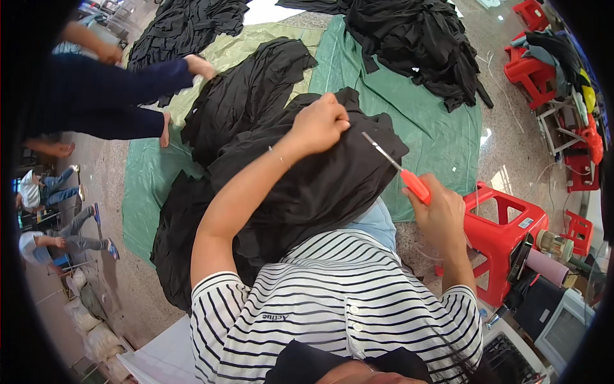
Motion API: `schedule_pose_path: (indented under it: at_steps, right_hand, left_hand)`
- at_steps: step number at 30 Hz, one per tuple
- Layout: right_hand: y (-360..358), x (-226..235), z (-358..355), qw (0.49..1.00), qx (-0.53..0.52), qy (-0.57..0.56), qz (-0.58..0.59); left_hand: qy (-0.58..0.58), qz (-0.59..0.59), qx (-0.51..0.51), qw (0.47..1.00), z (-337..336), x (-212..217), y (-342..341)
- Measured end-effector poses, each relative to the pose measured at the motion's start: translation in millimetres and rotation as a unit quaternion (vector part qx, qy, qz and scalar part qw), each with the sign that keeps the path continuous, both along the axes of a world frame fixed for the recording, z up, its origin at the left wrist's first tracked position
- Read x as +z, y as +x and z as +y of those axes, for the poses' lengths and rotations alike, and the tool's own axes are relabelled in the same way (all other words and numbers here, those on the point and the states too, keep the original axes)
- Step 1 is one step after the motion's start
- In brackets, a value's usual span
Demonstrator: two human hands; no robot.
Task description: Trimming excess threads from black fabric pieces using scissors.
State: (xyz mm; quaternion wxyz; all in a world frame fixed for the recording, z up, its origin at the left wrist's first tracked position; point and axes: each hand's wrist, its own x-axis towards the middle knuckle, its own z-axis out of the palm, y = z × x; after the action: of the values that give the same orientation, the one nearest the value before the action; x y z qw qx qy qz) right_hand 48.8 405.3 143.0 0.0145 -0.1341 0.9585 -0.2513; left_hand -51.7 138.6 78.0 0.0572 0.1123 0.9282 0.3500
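Observation:
A large heap of black cloth [288,185] lies across my lap and knees. My left hand [322,123] is closed in a pinch on the far part of the black cloth, near its upper edge. In my right hand [441,208], held to the right of the cloth, is a red-handled tool with a thin metal blade [417,186]. Its blade points up and left toward my left hand, with a gap between the tip and the fingers. Whether it is a knife or closed scissors, I cannot tell.
More black cloth piles [416,45] lie on the green ground sheet [448,141]. A red plastic stool [505,214] stands close by my right arm. At the left a barefoot person in dark trousers [102,96] is at the cloth; other people sit farther off.

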Motion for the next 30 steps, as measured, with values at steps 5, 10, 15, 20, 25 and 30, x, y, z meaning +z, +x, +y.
schedule_pose_path:
  at_steps: [5,10,15,20,25,30]
  right_hand:
    - [1,3,21,0.996,-0.050,0.067,-0.012]
    - [6,9,21,0.994,-0.050,0.062,-0.077]
    - [1,0,24,0.993,-0.025,0.103,-0.058]
    - [-6,-5,23,0.987,-0.044,0.083,-0.133]
    - [-8,-6,20,0.987,-0.063,0.063,-0.133]
    - [-8,-5,23,0.989,-0.056,0.053,-0.126]
  left_hand:
    - [-0.130,0.262,-0.166,0.942,47,2,57]
    - [-0.223,0.188,-0.159,0.943,55,-28,72]
    - [-0.278,0.175,-0.161,0.930,59,-26,74]
    - [-0.302,0.195,-0.167,0.918,57,-27,77]
    - [-0.308,0.181,-0.166,0.919,55,-26,81]
    - [-0.296,0.172,-0.172,0.924,52,-23,84]
